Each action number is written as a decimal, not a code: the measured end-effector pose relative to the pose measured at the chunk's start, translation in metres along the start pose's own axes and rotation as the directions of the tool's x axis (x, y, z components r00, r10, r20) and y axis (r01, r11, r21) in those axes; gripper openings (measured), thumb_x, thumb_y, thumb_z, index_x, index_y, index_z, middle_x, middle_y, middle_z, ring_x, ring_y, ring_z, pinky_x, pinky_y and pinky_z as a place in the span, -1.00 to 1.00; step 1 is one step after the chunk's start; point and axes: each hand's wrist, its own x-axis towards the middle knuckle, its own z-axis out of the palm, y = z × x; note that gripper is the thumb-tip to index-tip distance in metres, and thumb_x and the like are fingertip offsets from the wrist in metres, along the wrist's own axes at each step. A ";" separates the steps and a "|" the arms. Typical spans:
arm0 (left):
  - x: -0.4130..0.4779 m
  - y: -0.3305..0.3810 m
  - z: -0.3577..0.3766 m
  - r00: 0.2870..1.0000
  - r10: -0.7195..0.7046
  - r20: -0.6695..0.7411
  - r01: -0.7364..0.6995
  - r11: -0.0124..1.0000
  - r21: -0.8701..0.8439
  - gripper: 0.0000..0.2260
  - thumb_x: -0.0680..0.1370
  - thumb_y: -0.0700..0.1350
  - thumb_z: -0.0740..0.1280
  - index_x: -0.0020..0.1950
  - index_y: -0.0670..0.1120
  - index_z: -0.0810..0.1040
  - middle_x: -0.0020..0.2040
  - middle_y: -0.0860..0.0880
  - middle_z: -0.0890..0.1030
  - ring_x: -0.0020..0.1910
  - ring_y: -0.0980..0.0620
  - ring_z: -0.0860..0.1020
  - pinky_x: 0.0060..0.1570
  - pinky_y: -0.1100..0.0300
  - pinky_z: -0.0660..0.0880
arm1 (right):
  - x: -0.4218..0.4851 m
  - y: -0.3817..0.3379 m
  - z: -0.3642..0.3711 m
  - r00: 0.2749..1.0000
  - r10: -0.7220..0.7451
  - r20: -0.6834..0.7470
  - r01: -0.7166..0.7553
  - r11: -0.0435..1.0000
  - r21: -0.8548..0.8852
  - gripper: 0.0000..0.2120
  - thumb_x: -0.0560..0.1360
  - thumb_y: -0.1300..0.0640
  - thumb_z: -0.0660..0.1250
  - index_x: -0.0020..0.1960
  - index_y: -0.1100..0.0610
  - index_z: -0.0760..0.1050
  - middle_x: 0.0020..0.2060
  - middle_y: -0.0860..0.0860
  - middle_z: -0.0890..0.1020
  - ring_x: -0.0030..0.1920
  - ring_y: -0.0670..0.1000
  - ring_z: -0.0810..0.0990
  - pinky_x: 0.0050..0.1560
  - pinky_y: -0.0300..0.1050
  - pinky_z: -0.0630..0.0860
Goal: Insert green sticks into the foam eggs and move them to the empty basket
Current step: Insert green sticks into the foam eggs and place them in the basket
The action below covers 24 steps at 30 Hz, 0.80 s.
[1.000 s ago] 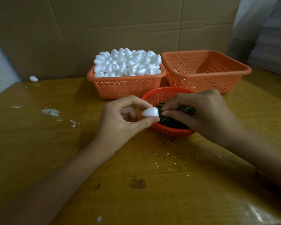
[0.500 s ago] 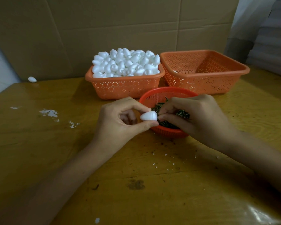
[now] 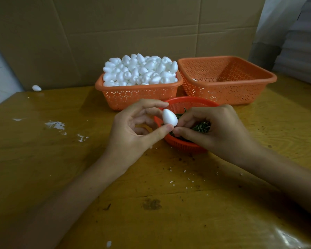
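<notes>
The left hand (image 3: 133, 133) pinches one foam egg (image 3: 169, 120) between forefinger tip and thumb, above the near-left rim of the round red basket (image 3: 187, 103) at the middle of the desk (image 3: 61, 177). A second ago the egg lay on its side. It has since been turned nearly upright, with its narrow end down by the thumb.

The right hand (image 3: 217, 130) stays curled, its thumb and forefinger closed against the egg's lower right. Whether they hold one of the green sticks (image 3: 201, 126) cannot be told.

The turn probably lines the egg up for the push, so insertion looks under way and not done. The full basket (image 3: 138, 97) and the nearly empty basket (image 3: 226, 90) stand along the desk's far edge.
</notes>
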 end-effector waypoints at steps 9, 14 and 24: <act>0.000 -0.004 0.000 0.999 -0.051 0.016 0.052 0.997 -0.056 -0.65 0.55 -0.22 0.53 0.32 -0.02 0.65 0.07 -0.07 0.73 -0.22 -0.07 0.69 -0.47 0.13 0.54 | -0.001 0.003 0.003 0.997 -0.035 -0.071 0.043 0.992 0.122 -0.81 0.43 0.15 0.62 -0.07 0.14 0.63 -0.22 -0.12 0.74 -0.17 -0.16 0.73 -0.06 -0.33 0.57; 0.000 -0.006 0.000 0.999 -0.033 0.043 0.035 0.999 -0.041 -0.66 0.59 -0.22 0.48 0.34 0.03 0.64 0.08 -0.06 0.73 -0.23 -0.07 0.68 -0.47 0.16 0.53 | -0.002 0.004 0.005 0.994 -0.078 -0.078 0.087 0.990 0.115 -0.76 0.44 0.16 0.63 -0.05 0.17 0.58 -0.21 -0.12 0.74 -0.17 -0.18 0.73 -0.05 -0.37 0.54; 0.000 -0.004 -0.001 0.996 -0.048 0.070 0.050 0.998 -0.034 -0.69 0.62 -0.21 0.45 0.34 0.02 0.62 0.11 -0.03 0.74 -0.36 -0.08 0.68 -0.64 0.17 0.40 | -0.002 0.003 0.005 0.990 -0.088 -0.112 0.101 0.988 0.114 -0.73 0.42 0.10 0.62 -0.06 0.18 0.58 -0.20 -0.12 0.74 -0.16 -0.21 0.72 -0.05 -0.32 0.57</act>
